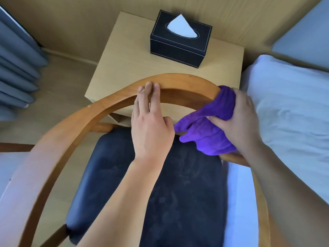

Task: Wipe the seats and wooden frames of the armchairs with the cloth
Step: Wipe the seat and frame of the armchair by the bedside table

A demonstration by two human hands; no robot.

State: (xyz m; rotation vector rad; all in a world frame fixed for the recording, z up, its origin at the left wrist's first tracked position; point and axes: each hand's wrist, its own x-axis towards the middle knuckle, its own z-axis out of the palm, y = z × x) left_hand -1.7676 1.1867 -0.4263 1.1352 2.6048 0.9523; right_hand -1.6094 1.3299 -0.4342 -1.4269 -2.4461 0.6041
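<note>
An armchair with a curved wooden frame [74, 122] and a dark blue seat cushion [187, 193] fills the lower view. My left hand [149, 125] rests on the top rail of the frame, its straight fingers lying over the wood. My right hand [238, 120] grips a purple cloth [210, 129], wrapped round the right bend of the rail. Loose folds of the cloth hang down over the back of the seat. The rail under the cloth is hidden.
A light wooden side table [128, 65] stands just behind the chair, with a black tissue box [179, 49] on it. A bed with white linen [288, 104] lies close on the right. Grey curtains [16, 72] hang at the left.
</note>
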